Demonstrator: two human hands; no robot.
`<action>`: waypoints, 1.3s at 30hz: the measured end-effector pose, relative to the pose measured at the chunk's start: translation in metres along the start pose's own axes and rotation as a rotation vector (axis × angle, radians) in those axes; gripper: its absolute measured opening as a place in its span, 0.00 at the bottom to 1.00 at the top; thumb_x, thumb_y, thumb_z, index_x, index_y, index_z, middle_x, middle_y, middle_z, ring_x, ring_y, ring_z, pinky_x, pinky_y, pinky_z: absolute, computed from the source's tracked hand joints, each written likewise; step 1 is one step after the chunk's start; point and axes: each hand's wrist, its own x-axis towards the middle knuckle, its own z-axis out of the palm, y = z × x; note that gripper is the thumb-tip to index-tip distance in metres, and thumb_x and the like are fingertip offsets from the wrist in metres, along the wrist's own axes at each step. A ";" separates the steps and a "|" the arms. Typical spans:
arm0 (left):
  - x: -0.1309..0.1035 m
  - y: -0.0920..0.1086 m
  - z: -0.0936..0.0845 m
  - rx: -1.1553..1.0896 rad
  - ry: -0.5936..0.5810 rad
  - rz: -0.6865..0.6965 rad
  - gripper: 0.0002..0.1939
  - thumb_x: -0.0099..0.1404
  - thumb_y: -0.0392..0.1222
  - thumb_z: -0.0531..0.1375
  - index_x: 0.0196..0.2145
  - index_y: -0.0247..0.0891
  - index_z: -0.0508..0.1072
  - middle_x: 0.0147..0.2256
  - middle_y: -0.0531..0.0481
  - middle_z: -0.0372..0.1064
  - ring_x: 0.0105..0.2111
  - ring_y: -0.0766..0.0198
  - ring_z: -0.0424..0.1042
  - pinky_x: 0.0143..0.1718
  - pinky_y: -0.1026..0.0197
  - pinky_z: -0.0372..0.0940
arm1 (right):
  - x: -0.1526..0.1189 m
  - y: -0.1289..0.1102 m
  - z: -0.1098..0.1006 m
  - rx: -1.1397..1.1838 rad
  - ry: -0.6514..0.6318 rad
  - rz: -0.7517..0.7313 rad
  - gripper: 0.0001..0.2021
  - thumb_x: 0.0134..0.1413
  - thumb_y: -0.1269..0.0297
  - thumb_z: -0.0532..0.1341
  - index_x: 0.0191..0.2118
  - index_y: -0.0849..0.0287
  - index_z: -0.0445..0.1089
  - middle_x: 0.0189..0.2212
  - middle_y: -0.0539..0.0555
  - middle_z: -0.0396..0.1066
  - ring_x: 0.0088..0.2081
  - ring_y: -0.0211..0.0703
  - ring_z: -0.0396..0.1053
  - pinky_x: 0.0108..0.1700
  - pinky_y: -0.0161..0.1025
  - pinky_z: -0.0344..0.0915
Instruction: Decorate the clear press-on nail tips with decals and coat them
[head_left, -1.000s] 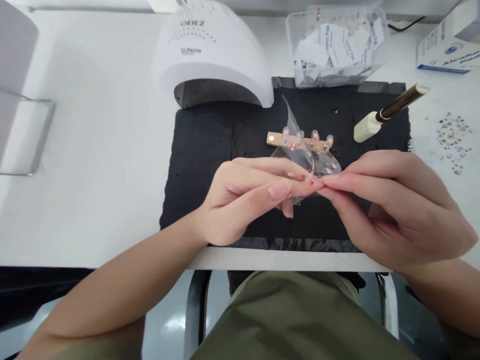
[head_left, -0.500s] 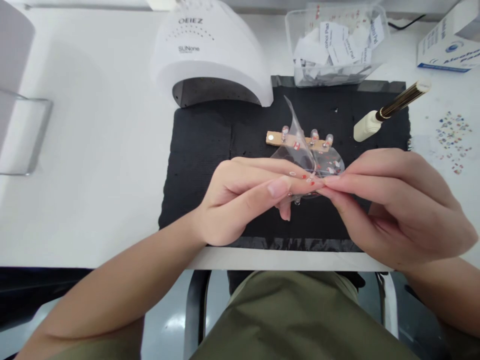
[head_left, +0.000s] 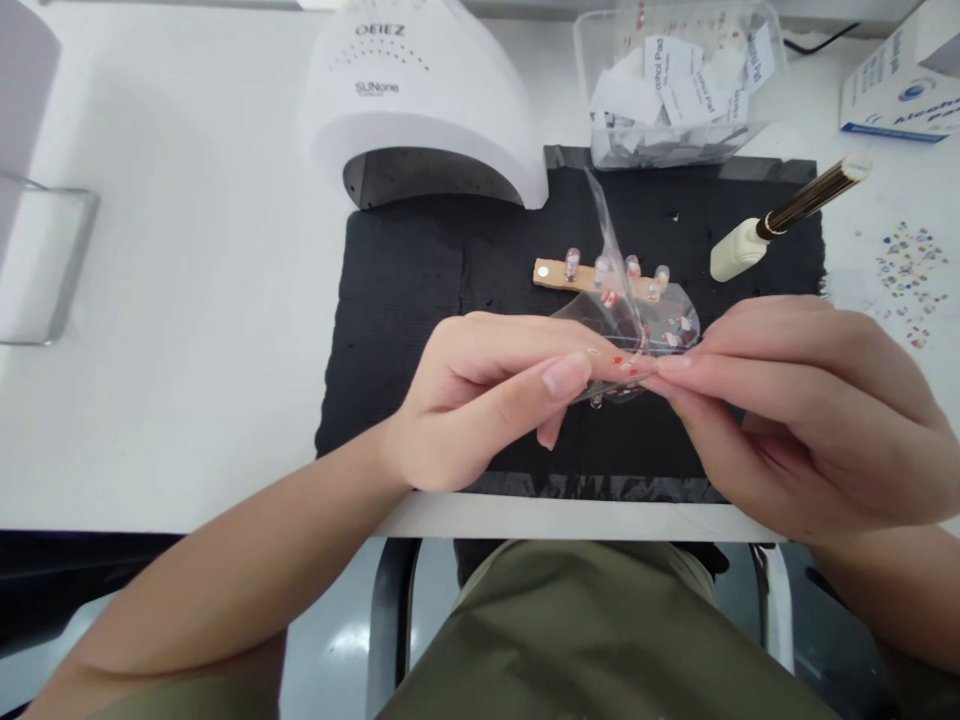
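Note:
A clear nail sticker sheet (head_left: 679,315) with small red and white designs is bent and partly peeled, one flap standing upright. My left hand (head_left: 487,390) is closed on it, thumb against the fingers. From the other side my right hand (head_left: 810,410) pinches the sheet's edge between thumb and index finger; the fingertips of both hands almost meet. Just behind the sheet lies a wooden strip (head_left: 555,272) carrying several decorated false nails (head_left: 572,264). The sheet hides part of that strip.
A white nail lamp (head_left: 427,90) stands at the back of the black mat (head_left: 397,330). Behind the hands are a clear box (head_left: 615,150) of alcohol pads and a cream bottle (head_left: 739,250) with a dark cap. Loose stickers (head_left: 911,260) and an alcohol pad carton (head_left: 900,90) are at right.
The sheet's upright flap has shifted slightly right and leans differently. My left thumb has slid a little along the sheet. Both hands keep their hold.

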 end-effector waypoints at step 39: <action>0.004 0.000 0.009 0.196 0.108 0.077 0.08 0.78 0.35 0.70 0.48 0.46 0.89 0.42 0.50 0.90 0.34 0.64 0.87 0.35 0.63 0.83 | -0.001 -0.005 0.007 -0.025 0.105 -0.011 0.11 0.63 0.72 0.76 0.45 0.49 0.81 0.40 0.50 0.84 0.41 0.45 0.82 0.52 0.50 0.84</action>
